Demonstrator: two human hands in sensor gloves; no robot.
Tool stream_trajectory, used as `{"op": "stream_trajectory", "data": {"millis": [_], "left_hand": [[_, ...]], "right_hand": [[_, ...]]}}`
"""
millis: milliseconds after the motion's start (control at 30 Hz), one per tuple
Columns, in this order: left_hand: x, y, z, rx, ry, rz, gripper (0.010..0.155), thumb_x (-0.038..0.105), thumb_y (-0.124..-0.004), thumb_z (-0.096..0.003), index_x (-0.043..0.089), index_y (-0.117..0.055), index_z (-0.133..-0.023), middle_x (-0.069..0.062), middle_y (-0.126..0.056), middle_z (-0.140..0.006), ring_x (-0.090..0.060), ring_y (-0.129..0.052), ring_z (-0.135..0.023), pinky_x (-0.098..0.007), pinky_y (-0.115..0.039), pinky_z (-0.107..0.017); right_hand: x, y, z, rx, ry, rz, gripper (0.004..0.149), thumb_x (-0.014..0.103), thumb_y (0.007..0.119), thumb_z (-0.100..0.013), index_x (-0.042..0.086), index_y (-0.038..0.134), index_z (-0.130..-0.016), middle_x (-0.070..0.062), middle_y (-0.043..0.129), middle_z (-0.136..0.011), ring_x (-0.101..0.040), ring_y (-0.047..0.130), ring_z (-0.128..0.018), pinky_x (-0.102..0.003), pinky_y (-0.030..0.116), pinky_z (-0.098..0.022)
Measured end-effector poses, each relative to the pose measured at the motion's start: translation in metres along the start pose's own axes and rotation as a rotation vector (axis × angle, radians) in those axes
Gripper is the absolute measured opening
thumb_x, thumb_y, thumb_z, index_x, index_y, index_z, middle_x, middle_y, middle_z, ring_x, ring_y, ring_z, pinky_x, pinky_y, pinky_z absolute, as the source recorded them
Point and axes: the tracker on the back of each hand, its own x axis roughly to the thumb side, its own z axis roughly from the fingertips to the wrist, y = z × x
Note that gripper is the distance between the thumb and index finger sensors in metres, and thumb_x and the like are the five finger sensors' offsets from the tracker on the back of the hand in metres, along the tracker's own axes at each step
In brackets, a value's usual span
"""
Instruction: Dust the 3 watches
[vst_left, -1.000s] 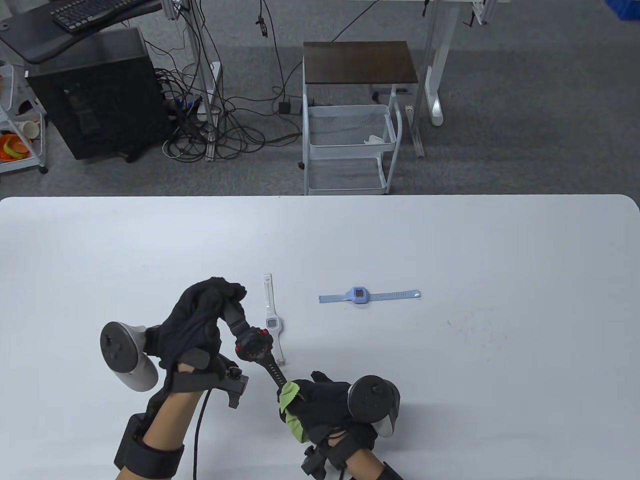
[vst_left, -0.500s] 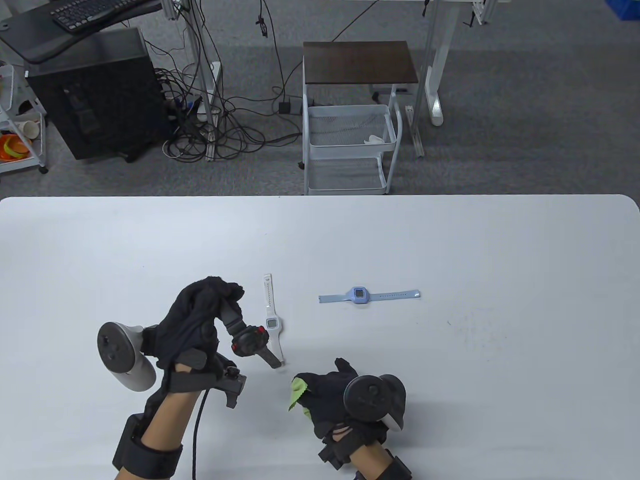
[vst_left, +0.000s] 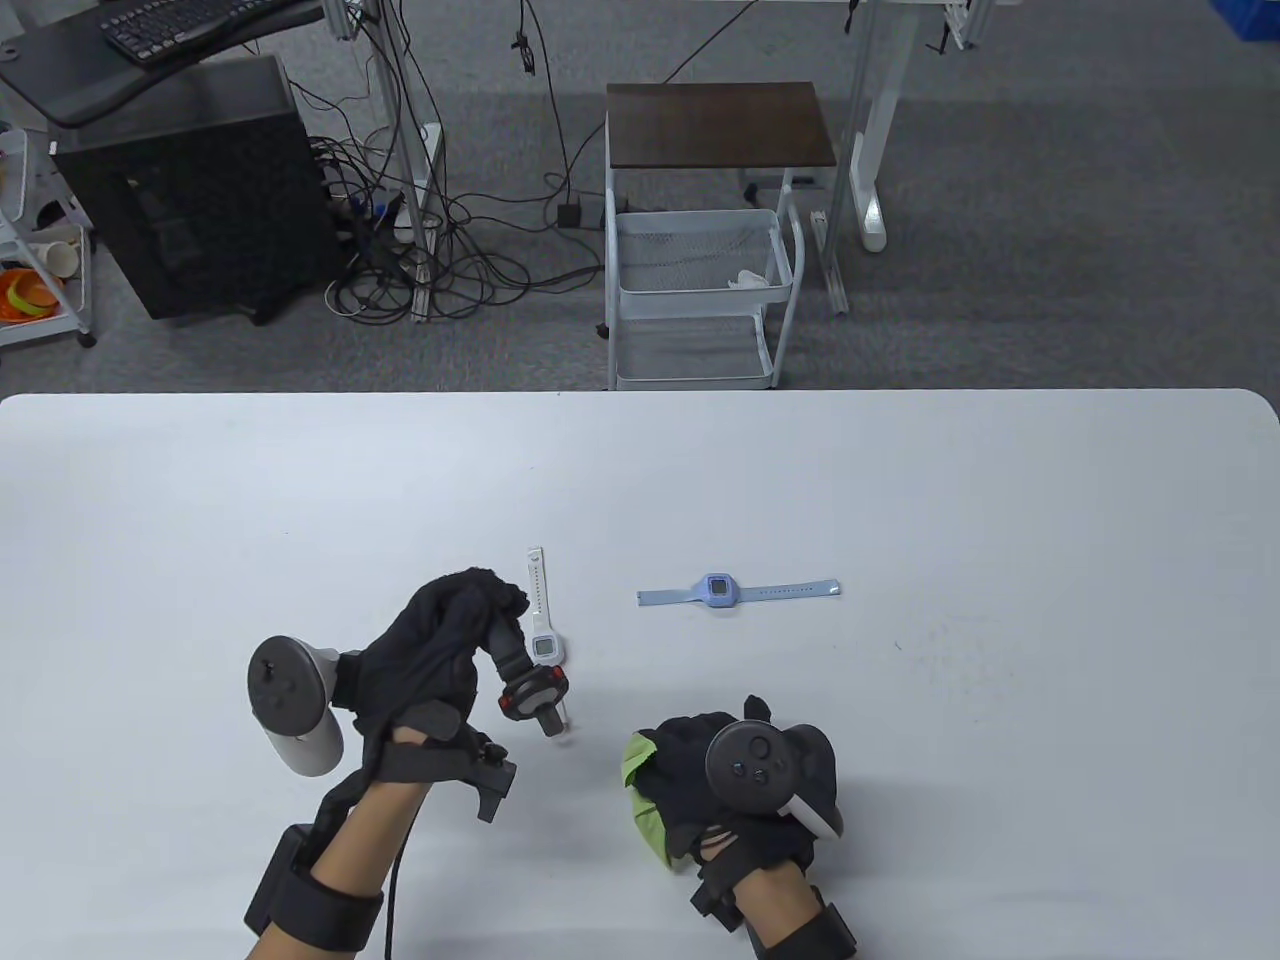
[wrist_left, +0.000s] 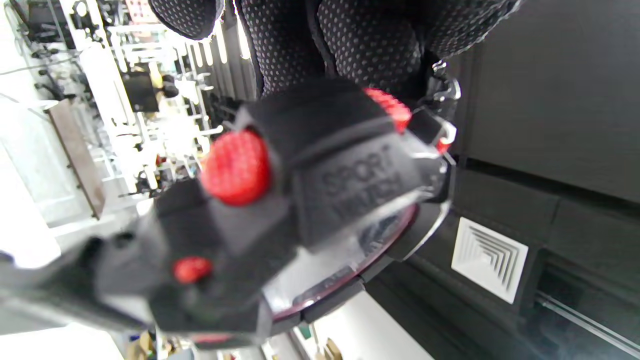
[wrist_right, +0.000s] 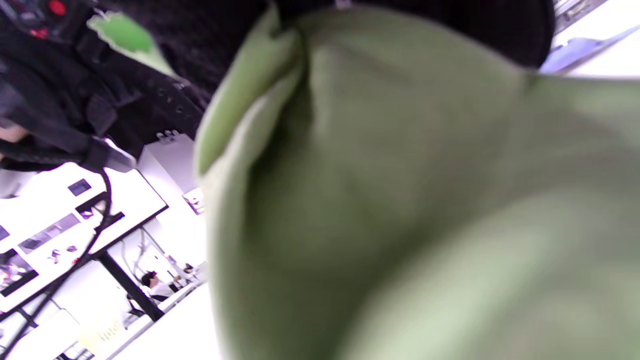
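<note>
Your left hand (vst_left: 440, 650) holds the chunky black sport watch with red buttons (vst_left: 533, 693) up off the white counter (vst_left: 1000, 560), fingers curled round its upper strap so the case hangs below the fingertips with the short lower strap pointing down toward the counter. In the left wrist view the watch (wrist_left: 300, 200) fills the frame, and you can read "SPORT WATCH" moulded in raised letters on the case beside a round red knurled button; the dial itself is too blurred to read. Your right hand (vst_left: 720, 780) sits low near the front edge of the counter, well apart from the black watch, its fingers closed round a crumpled lime-green microfibre cloth (vst_left: 645, 800) that bulges out on the hand's left side. In the right wrist view that cloth (wrist_right: 400, 200) covers nearly everything. The slim white digital watch with a perforated strap (vst_left: 543, 640) lies flat on the counter just beside and partly behind the black watch, its strap running away from you. The pale blue square-faced watch with a long thin strap (vst_left: 718, 589) lies flat further right, strap stretched out sideways, clear of both hands. No writing on either of these two can be made out.
</note>
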Motion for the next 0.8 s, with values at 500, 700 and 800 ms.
{"op": "stream_trajectory", "data": {"millis": [500,700,800], "left_hand": [[-0.015,-0.008,0.001,-0.046,0.052,-0.02,0.044,0.052,-0.066,-0.0605,0.022,-0.074,-0.091,0.017,-0.095,-0.065,-0.013,-0.094,-0.083,-0.056,-0.06,-0.076],[-0.018,-0.01,0.001,-0.057,0.066,-0.025,0.044,0.052,-0.066,-0.0605,0.021,-0.074,-0.091,0.016,-0.095,-0.066,-0.013,-0.094,-0.083,-0.056,-0.06,-0.075],[-0.02,-0.012,0.002,-0.066,0.074,-0.029,0.044,0.052,-0.066,-0.0604,0.021,-0.074,-0.091,0.016,-0.096,-0.065,-0.013,-0.094,-0.083,-0.056,-0.06,-0.075]], "right_hand": [[-0.023,0.01,-0.003,0.238,0.199,0.141,0.053,0.041,0.082,-0.041,0.013,0.087,-0.086,-0.035,0.062,-0.099,-0.062,0.05,-0.086,-0.082,0.014,-0.05],[-0.022,0.013,-0.003,0.28,0.205,0.151,0.06,0.043,0.082,-0.041,0.012,0.079,-0.092,-0.035,0.055,-0.102,-0.063,0.045,-0.088,-0.081,0.012,-0.05],[-0.022,0.012,-0.003,0.282,0.211,0.145,0.063,0.044,0.082,-0.041,0.011,0.076,-0.094,-0.035,0.053,-0.102,-0.063,0.043,-0.088,-0.081,0.012,-0.05]]}}
